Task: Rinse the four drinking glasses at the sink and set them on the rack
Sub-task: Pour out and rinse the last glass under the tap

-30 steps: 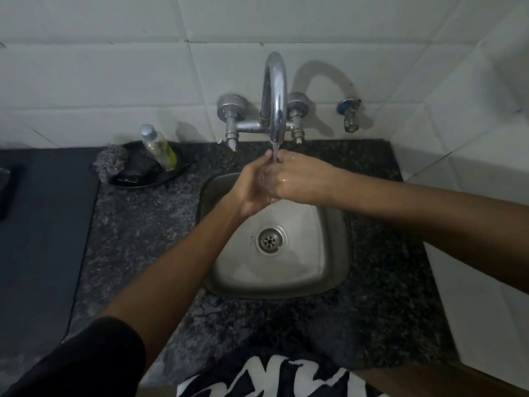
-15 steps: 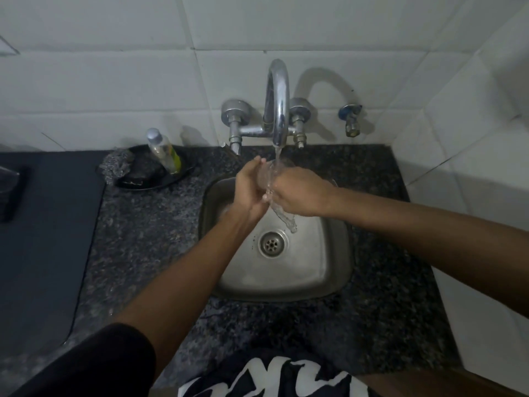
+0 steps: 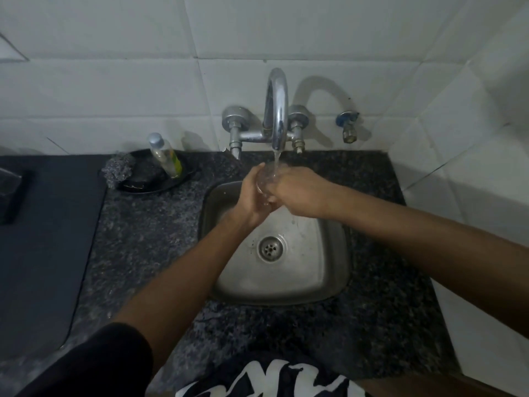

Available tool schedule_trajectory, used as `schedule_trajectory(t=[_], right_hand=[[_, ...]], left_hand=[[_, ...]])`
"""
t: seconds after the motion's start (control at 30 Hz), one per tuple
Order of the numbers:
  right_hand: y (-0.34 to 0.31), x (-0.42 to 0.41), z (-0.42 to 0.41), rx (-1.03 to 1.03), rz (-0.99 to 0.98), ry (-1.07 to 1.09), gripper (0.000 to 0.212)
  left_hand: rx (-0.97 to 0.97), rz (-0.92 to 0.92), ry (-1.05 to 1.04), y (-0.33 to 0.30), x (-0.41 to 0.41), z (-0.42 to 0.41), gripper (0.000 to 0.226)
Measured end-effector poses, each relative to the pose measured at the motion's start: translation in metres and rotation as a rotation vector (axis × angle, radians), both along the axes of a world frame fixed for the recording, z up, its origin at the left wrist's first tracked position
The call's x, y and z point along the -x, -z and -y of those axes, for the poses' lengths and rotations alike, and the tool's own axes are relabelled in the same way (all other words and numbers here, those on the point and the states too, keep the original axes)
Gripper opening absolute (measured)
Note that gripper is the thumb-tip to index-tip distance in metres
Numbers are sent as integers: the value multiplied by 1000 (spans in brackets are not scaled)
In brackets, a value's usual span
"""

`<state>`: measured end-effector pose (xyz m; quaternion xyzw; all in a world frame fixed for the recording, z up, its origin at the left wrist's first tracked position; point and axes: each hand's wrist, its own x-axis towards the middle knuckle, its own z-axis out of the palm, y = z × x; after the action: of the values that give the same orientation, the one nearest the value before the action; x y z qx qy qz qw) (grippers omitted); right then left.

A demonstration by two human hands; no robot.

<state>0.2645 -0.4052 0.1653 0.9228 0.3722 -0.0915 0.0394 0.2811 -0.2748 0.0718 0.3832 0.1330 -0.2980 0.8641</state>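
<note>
Item: square stainless-steel sink [image 3: 329, 267], my landmark. Above its far edge my left hand [image 3: 253, 193] and right hand [image 3: 297, 193] wrap one clear drinking glass [image 3: 264, 181], mouth up under the curved chrome tap [image 3: 276, 110], catching the stream. Progress: rinsing one glass; other glasses and rack out of view, count unknown. Half a second ago the glass was tipped, pouring.

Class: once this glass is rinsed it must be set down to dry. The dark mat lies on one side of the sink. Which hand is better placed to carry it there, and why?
Probably the left hand. It already holds the glass with the right hand, and the mat lies on its side of the sink; the right would cross over.
</note>
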Motion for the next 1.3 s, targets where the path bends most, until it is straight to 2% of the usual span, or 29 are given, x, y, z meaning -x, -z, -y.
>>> schedule_trajectory(t=[0.07,0.1,0.17,0.27,0.33,0.37,0.5,0.57,0.7,0.87,0.93,1.03,1.1,1.17,1.23,1.3], right_hand=[[-4,0,8,72,45,-101,34],[-4,1,11,47,49,-123,35],[1,5,11,-77,32,-121,34],[5,23,5,-559,56,134,19],[1,39,-4,-829,92,373,32],[-1,45,-10,-863,111,457,39],[1,46,-20,-664,175,588,58],[2,42,-18,-649,141,646,62],[-3,36,-14,-601,-154,769,55],[-4,38,-8,-550,-429,887,44],[2,40,-6,-594,-549,924,37],[12,44,-5,-746,-638,957,47],[18,46,-6,-838,-649,994,52],[22,48,-9,-907,-659,1013,45],[27,48,-12,-958,-654,1026,32],[31,48,-13,-982,-636,1035,31]], left_hand=[[-109,-26,61,-2,-2,-5,50],[-136,-27,56,-3,-2,-7,51],[-74,-16,40,-4,-2,-9,49],[82,-26,-17,-9,6,-11,31],[110,18,-42,-9,10,-12,39],[106,52,-46,-12,12,-12,44],[11,30,-95,-15,16,-10,47],[-61,19,-109,-13,14,-10,50],[-230,63,-109,-17,14,-14,52],[-476,219,-94,-33,19,-14,26],[-583,279,-56,-40,20,-16,29],[-632,314,-48,-41,16,-21,31],[-592,314,-73,-38,15,-26,21],[-528,293,-88,-37,16,-31,15],[-492,265,-112,-37,17,-34,22],[-456,193,-189,-34,15,-37,23]])
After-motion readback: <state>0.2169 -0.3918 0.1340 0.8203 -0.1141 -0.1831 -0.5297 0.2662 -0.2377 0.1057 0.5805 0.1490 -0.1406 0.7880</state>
